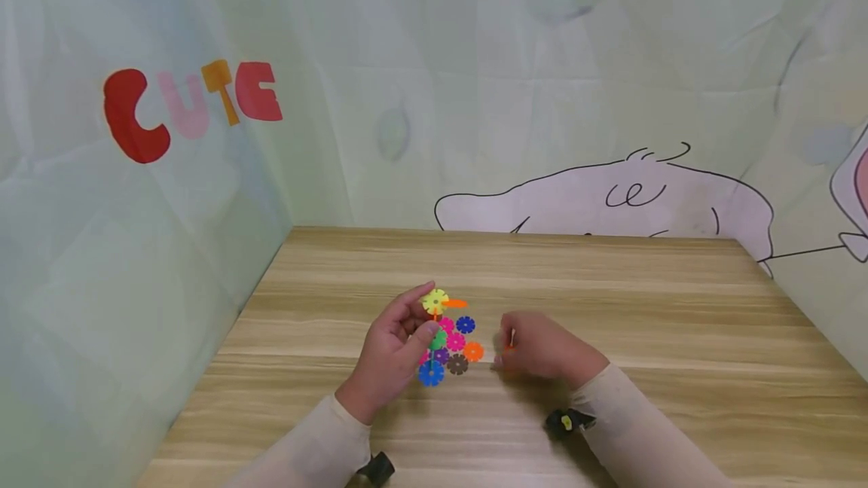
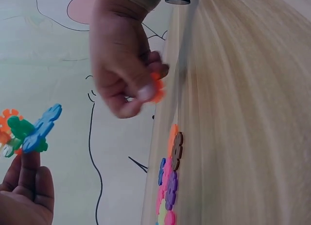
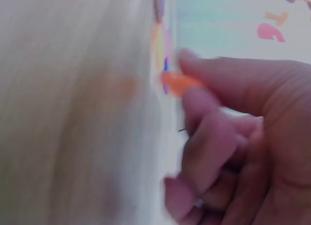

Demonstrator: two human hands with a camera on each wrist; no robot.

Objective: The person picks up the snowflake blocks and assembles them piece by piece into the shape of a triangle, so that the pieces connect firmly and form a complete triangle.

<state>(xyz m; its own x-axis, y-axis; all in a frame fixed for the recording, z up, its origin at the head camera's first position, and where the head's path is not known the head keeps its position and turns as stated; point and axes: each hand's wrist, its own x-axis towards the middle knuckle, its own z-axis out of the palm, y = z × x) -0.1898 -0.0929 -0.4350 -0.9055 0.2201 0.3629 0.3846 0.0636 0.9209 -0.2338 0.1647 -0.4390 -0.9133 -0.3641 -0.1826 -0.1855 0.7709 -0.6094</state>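
My left hand grips a small build of notched plastic flower discs. In the head view its yellow disc is at the top, beside an orange one seen edge-on. The left wrist view shows a blue disc slotted across a green disc, raised above the table. To the right, my right hand pinches a single orange disc between thumb and index finger. That hand is blurred, apart from the build and above the tabletop.
Loose discs lie on the wooden table between the hands, among them a pink disc, an orange disc, a brown disc and a dark blue disc. Printed cloth stands behind and at the left.
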